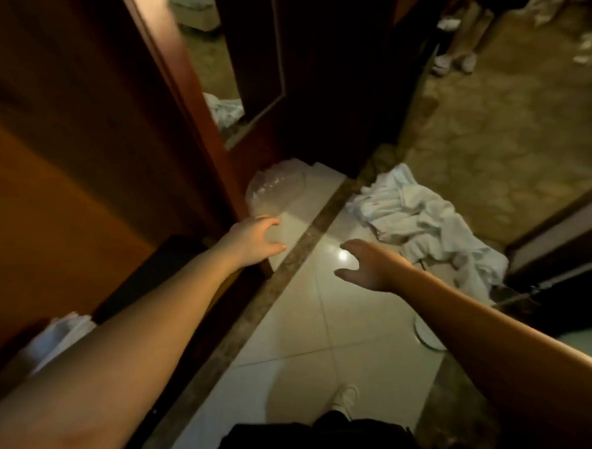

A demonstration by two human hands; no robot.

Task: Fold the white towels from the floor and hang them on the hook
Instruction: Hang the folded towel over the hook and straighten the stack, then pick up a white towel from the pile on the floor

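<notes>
- Dim room: pale glossy tiled floor [304, 310] with a brown stone threshold strip [278, 281] running across it; patterned tan carpet [498, 132] beyond, reddish-brown wooden door [197, 123] on the left.
- Crumpled heap of white towels [421, 224] lies on the floor where tile meets carpet, ahead and to the right. Unfolded, untouched.
- Left hand [252, 239]: fingers spread and relaxed, holding nothing, in front of a clear plastic-lined bin [272, 192] at the door's foot; contact with it cannot be told.
- Right hand [368, 266]: fingers apart, empty, above the tile, near the heap but not touching it.
- Hands well apart from each other.
- More white cloth [225, 109] shows past the door; blurred, cannot tell what.
- No hook in view.
- Judgement: task at its start. Picking up, folding and hanging all remain.
</notes>
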